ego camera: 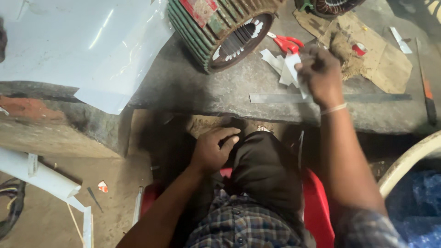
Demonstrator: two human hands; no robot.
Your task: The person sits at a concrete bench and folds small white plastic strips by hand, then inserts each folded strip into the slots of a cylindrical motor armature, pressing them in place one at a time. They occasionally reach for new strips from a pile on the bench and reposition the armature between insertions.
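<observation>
My right hand (321, 71) is out over the grey stone bench (202, 87), closed on a small white strip of paper (294, 69). More white paper strips (274, 61) lie just left of it, beside red-handled scissors (285, 43). A long metal ruler (275, 98) lies on the bench under that hand. My left hand (212, 149) rests on my knee in dark trousers, fingers loosely curled, holding nothing. A green ribbed motor stator (220, 30) lies on its side at the bench's far middle, its slotted bore facing me.
A large white sheet (87, 46) covers the bench's left part. Torn cardboard (367, 55) with a red tape roll (359, 48) lies far right, with a long flat tool (427, 87) along the right edge. I sit on a red stool (317, 202). White rolled sheets (36, 174) lie on the floor.
</observation>
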